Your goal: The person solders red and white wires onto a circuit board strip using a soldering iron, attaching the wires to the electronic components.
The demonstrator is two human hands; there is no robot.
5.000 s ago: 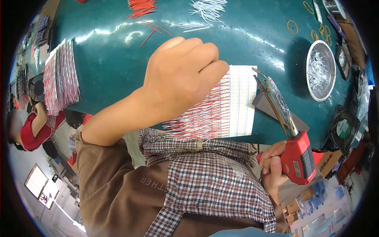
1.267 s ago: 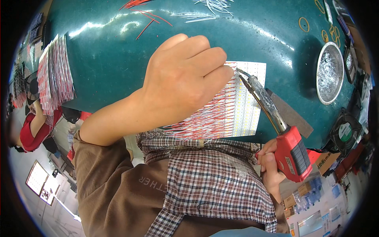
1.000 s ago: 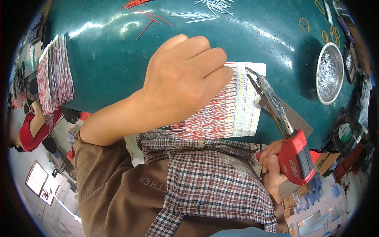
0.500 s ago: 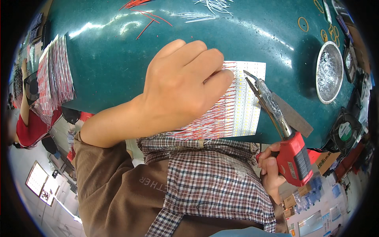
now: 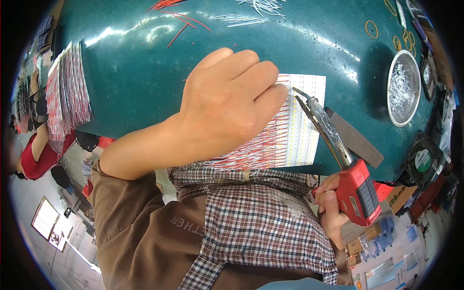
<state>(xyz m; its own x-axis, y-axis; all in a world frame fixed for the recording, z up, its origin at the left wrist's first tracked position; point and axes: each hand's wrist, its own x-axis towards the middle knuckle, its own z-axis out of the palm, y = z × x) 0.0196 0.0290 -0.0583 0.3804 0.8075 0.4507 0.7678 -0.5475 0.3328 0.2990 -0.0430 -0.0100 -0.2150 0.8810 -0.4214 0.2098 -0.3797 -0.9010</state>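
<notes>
My left hand (image 5: 229, 99) is closed in a pinch above the upper part of a white LED board (image 5: 305, 116). A short red wire end (image 5: 185, 79) shows past the back of this hand; the fingertips themselves are hidden. My right hand (image 5: 331, 205) grips the red handle of a soldering gun (image 5: 357, 193). Its dark tip (image 5: 298, 92) and a thin feed tube beside it reach over the board near my left fingers. Rows of red and white wires (image 5: 251, 150) fan out from the board toward my checked apron.
Loose red wires (image 5: 166, 5) and white wires (image 5: 261, 7) lie at the far side of the green table. A metal bowl (image 5: 403, 89), a flat grey-brown bar (image 5: 355, 137), rubber bands (image 5: 371, 29) and a fan (image 5: 423, 154) are at right. More wired boards (image 5: 67, 94) stand at left, near another person.
My left hand has shifted slightly to the right. The soldering gun has moved a little left, its tip closer to my left fingers. At left the other person's arm has moved.
</notes>
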